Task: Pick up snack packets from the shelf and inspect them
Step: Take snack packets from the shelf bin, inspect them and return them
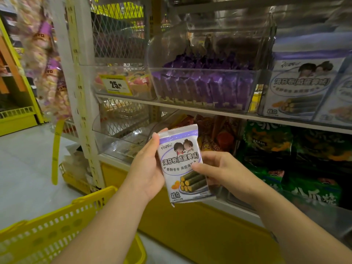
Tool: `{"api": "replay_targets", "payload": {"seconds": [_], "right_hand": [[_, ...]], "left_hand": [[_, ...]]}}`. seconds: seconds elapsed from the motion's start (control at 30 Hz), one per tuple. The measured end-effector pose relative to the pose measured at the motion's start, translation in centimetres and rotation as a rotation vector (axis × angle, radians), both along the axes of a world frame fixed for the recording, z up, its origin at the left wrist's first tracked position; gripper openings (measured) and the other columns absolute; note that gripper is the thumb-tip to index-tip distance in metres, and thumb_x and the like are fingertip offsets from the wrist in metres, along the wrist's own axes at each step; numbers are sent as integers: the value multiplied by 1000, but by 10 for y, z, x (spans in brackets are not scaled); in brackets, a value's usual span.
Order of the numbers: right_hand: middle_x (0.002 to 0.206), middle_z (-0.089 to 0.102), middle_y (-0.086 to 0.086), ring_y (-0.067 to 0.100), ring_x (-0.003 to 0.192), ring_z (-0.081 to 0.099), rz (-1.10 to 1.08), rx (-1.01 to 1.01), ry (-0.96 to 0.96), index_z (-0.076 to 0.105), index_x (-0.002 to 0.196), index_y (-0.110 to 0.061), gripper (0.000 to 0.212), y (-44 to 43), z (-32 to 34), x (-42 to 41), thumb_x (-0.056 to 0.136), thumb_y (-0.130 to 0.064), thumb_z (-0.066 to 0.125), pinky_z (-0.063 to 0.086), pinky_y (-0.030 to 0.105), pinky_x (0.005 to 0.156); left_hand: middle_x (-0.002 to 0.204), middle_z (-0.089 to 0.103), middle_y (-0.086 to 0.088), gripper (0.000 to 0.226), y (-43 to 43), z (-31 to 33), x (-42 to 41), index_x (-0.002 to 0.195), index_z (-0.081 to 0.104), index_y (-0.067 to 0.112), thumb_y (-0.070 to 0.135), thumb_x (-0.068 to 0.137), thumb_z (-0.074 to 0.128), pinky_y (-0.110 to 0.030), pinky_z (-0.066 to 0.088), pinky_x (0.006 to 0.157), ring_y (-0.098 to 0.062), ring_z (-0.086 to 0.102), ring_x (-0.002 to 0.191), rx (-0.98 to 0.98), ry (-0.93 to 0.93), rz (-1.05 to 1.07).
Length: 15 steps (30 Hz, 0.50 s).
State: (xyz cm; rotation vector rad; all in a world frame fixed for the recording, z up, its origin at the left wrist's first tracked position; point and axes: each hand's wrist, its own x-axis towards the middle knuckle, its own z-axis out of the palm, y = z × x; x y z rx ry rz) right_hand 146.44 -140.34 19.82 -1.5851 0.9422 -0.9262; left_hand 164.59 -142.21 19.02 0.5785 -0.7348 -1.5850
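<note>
Grip: left hand point(148, 168) and right hand point(219, 168) on snack packet point(181, 161). Directly behind it, red-orange packs point(219, 136) block, close. Above: shelf edge point(190, 108), then clear bin point(205, 88) of purple packets sitting on it. Right of grip: green packets point(285, 159), packed tight. Left: white upright point(83, 111), near. Below-left: yellow basket point(57, 225) under the left forearm. Below: yellow base panel point(200, 225). Open room: toward the person, and far left over the floor point(28, 168).

Pale floor point(28, 164) — a white shelving upright point(86, 119), wire mesh point(118, 35) behind it, yellow base panel point(190, 225) below.
</note>
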Motion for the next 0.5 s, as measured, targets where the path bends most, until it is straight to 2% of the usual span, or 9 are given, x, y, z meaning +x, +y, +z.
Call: {"api": "replay_targets", "payload": {"seconds": [0.07, 0.17, 0.23, 0.33, 0.4, 0.5], "right_hand": [[105, 74, 11, 28, 94, 72, 4, 116, -41, 67, 113, -10, 23, -2, -3, -1, 94, -20, 60, 59, 38, 77], [100, 75, 9, 22, 88, 72, -35, 220, -120, 63, 112, -9, 23, -6, -5, -2, 97, -23, 54, 57, 32, 71], [96, 75, 7, 20, 85, 73, -48, 294, -203, 60, 111, -11, 22, -7, -4, -3, 97, -26, 53, 57, 32, 68], [104, 74, 11, 24, 92, 72, -53, 354, -252, 58, 115, -11, 25, -6, -1, -5, 97, -27, 51, 59, 37, 72], [108, 72, 13, 26, 96, 71, -58, 360, -275, 57, 119, -10, 29, -4, 1, -6, 97, -27, 51, 58, 39, 74], [111, 71, 15, 30, 102, 69, -100, 355, -310, 55, 124, -7, 33, -4, 3, -8, 97, -26, 51, 56, 46, 83]], "left_hand": [[114, 71, -15, 41, -1, 1, 4, 120, 63, 18, 42, 97, 40, -46, 58, 75, -30, 69, 103, 36, -63, -102], [125, 66, -15, 52, 2, -1, 12, 128, 60, 17, 49, 91, 42, -52, 50, 93, -32, 63, 115, 67, -314, -390], [125, 66, -14, 51, 3, -4, 14, 127, 61, 18, 47, 86, 49, -51, 55, 86, -31, 65, 112, 105, -394, -490], [121, 68, -14, 43, 5, -7, 16, 122, 62, 19, 35, 83, 57, -38, 60, 67, -27, 70, 102, 115, -378, -501], [118, 69, -13, 39, 6, -7, 17, 120, 62, 20, 26, 82, 62, -32, 60, 66, -24, 71, 98, 64, -413, -511], [112, 72, -10, 47, 7, -7, 16, 120, 59, 19, 12, 75, 69, -25, 59, 70, -20, 72, 95, -50, -539, -472]]}}
